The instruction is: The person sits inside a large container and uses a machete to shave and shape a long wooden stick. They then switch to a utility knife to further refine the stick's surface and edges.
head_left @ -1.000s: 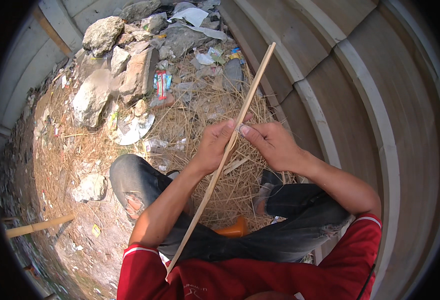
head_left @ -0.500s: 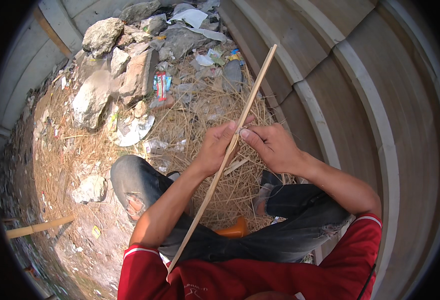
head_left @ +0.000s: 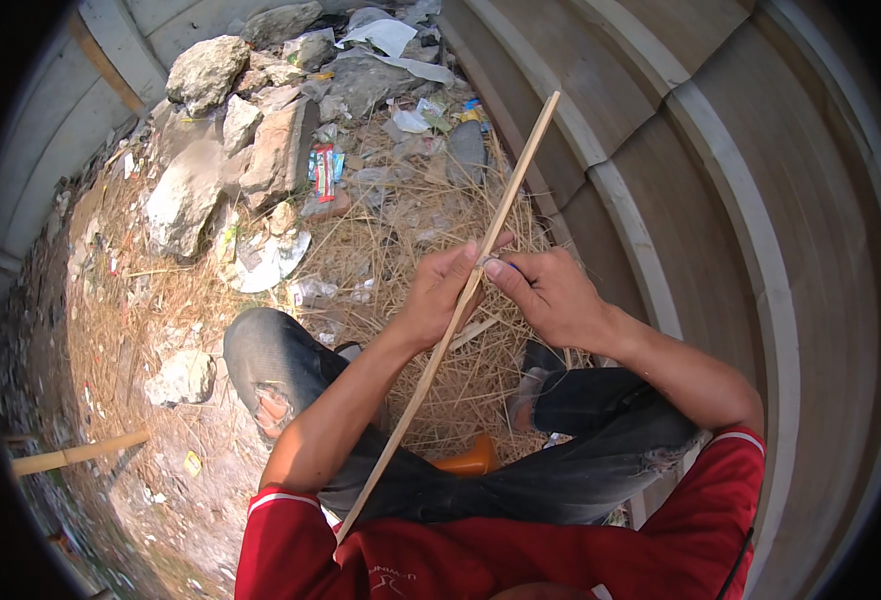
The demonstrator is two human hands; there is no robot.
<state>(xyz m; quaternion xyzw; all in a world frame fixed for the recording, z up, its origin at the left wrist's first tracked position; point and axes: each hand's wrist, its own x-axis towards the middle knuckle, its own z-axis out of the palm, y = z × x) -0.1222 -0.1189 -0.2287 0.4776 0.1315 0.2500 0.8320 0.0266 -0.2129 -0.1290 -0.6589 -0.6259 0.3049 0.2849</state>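
Your left hand [head_left: 439,298] is wrapped around a long, thin, pale bamboo strip [head_left: 451,320], thumb laid along it, while your right hand [head_left: 551,295] pinches something small and pale against the strip just beside the left thumb; whether that is a blade or a sliver peeling off, the view does not show. The strip runs slantwise from your chest, over your lap, up toward the curved wooden wall [head_left: 721,200] on your right.

To work this well, I'd judge you should keep the left grip close to the point of contact so the strip cannot flex, steady its lower end against your body, and draw the right hand along the grain rather than across it, with the left thumb clear of the path.

Among the dry straw [head_left: 431,230] ahead of your knees lies litter: a small red and white wrapper [head_left: 325,170] beside the grey rocks [head_left: 211,150], a crumpled white paper disc [head_left: 266,260] below them, and scraps of white and blue plastic [head_left: 431,110] toward the far edge of the ground.
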